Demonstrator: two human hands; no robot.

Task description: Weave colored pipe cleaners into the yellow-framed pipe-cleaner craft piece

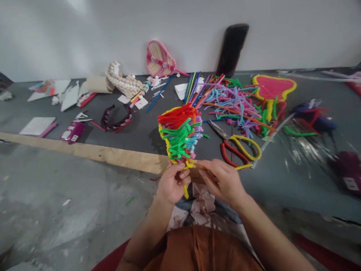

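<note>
Pipe-cleaner craft (180, 133) at the near edge of the counter (146, 131): left hand (172, 184) clamped on its yellow handle (185, 192), right hand (222, 180) pinching a yellow strand (195, 163).

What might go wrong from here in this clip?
The scissors lie just beyond the right hand, so a stray movement might knock them. The left hand grips the pipe-cleaner piece at its lower end, so the wider top might sway or bend. The phone leans against the wall; a bump might topple it.
</note>
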